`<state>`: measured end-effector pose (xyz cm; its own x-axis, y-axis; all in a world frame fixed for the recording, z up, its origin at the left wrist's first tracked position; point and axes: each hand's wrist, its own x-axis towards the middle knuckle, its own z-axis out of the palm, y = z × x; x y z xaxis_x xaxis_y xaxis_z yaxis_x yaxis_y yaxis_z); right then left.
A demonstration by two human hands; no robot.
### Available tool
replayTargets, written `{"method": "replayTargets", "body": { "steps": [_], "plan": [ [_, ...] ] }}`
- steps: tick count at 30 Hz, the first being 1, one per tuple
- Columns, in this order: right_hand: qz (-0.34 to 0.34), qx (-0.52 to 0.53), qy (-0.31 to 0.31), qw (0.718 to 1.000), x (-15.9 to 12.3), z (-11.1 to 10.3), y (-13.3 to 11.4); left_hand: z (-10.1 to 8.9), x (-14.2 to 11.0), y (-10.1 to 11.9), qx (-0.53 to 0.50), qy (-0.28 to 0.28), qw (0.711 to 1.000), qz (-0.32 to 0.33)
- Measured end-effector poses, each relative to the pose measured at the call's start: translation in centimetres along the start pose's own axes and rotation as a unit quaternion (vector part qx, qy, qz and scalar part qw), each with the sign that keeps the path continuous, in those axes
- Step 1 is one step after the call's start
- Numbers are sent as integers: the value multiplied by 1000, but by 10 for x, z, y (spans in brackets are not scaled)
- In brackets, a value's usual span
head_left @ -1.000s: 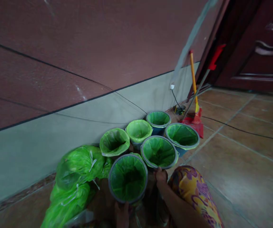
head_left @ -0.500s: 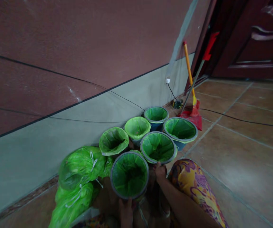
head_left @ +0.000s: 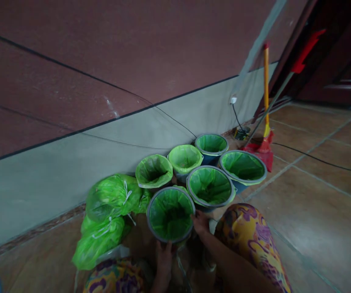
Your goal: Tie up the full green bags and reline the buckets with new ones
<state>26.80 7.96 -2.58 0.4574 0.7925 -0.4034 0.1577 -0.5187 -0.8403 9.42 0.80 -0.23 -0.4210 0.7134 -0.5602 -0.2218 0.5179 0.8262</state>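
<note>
Nearest to me is a round trash bin (head_left: 151, 232) with a grey rim ring, tilted toward me and lined with a green bag. My left hand (head_left: 163, 256) grips its near side just below the rim. On its right side, my right hand (head_left: 200, 223) holds the rim; the fingertips of both hands are partly hidden. Behind it stands another grey-rimmed lined bin (head_left: 211, 186), close to my right hand. To its left is a bin with its green liner folded over the edge (head_left: 154, 171).
More lined bins (head_left: 185, 158) stand along the wall. Knotted green bags (head_left: 111, 199) lie at the left. A broom (head_left: 266, 89) and a red dustpan (head_left: 262, 156) lean near the doorway. A black cable (head_left: 316, 155) crosses the tiles; my patterned knee (head_left: 248, 236) is at right.
My right hand has moved from the near edge of the bin behind to the right rim of the nearest bin. My left hand stays at its near side. The view has shifted slightly.
</note>
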Motion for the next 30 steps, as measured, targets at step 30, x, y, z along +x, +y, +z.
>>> {"method": "replayTargets", "body": {
  "steps": [30],
  "plan": [
    [-23,-153,0,988,-6,-42,7,-59,-115,54,12,-100,993,57]
  ]
}}
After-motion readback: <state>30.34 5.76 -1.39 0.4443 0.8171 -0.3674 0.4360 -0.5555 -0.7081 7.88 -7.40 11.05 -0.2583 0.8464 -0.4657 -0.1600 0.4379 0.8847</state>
